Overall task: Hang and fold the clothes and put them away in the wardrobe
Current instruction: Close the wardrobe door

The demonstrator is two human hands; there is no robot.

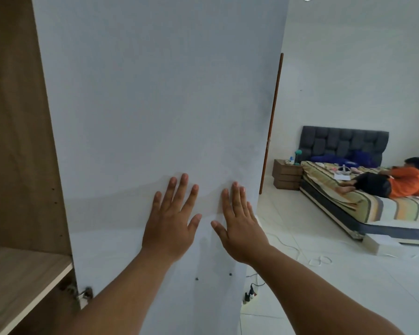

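Observation:
A tall white wardrobe door (pixel 155 93) fills the middle of the head view, swung out toward me. My left hand (pixel 172 221) and my right hand (pixel 240 226) both lie flat against its inner face, fingers spread, side by side and holding nothing. To the left, the wardrobe's wooden interior (pixel 17 141) shows a bare light-wood shelf (pixel 22 279). A metal hinge (pixel 84 294) joins the door to the cabinet near the shelf's edge. No clothes are in view.
Beyond the door's right edge lies a white tiled floor (pixel 336 286) with a power strip and cables (pixel 250 292). A bed (pixel 373 204) with a striped sheet and dark headboard stands at the right; a person in an orange shirt lies on it. A wooden nightstand (pixel 286 175) is beside it.

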